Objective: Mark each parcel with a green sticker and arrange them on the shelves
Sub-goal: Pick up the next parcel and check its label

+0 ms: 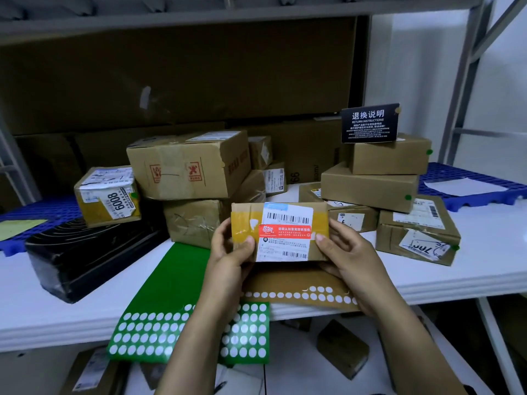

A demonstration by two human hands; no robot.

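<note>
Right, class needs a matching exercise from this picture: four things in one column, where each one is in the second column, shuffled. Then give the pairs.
Things
1. parcel with the red label
2. black card
3. green sticker sheet
4. black wrapped parcel

Places
A. hangs over the front edge of the white shelf
B. held between left hand and right hand
C. lies left of the sticker sheet
D. on top of the right-hand stack of boxes

Pairs: 1-B, 2-D, 3-A, 4-C
</note>
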